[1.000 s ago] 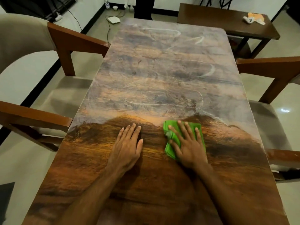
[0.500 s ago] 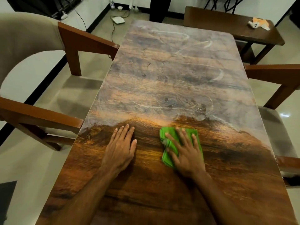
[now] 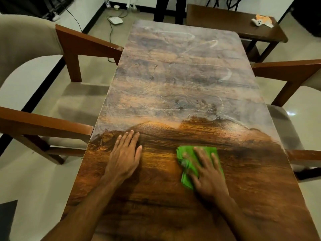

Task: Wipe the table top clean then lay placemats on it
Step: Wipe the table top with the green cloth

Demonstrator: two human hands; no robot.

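Observation:
A long wooden table top [image 3: 182,70] runs away from me. Its far two thirds are hazy with white dusty streaks; the near part is dark and glossy. A green cloth [image 3: 186,154] lies on the near right part. My right hand [image 3: 207,173] presses flat on it with fingers spread, blurred by motion. My left hand [image 3: 124,155] rests flat on the bare wood to the left, fingers straight and together, fingertips at the edge of the hazy zone. No placemats are in view.
Wooden chairs with padded seats stand along the left side [image 3: 74,42] and the right side [image 3: 288,72]. A low side table [image 3: 225,21] with a small orange and white object [image 3: 262,20] sits at the far right. Cables and a white box [image 3: 115,20] lie on the floor.
My right hand has slid the green cloth toward me and to the right across the near part. My left hand has stayed flat on the wood.

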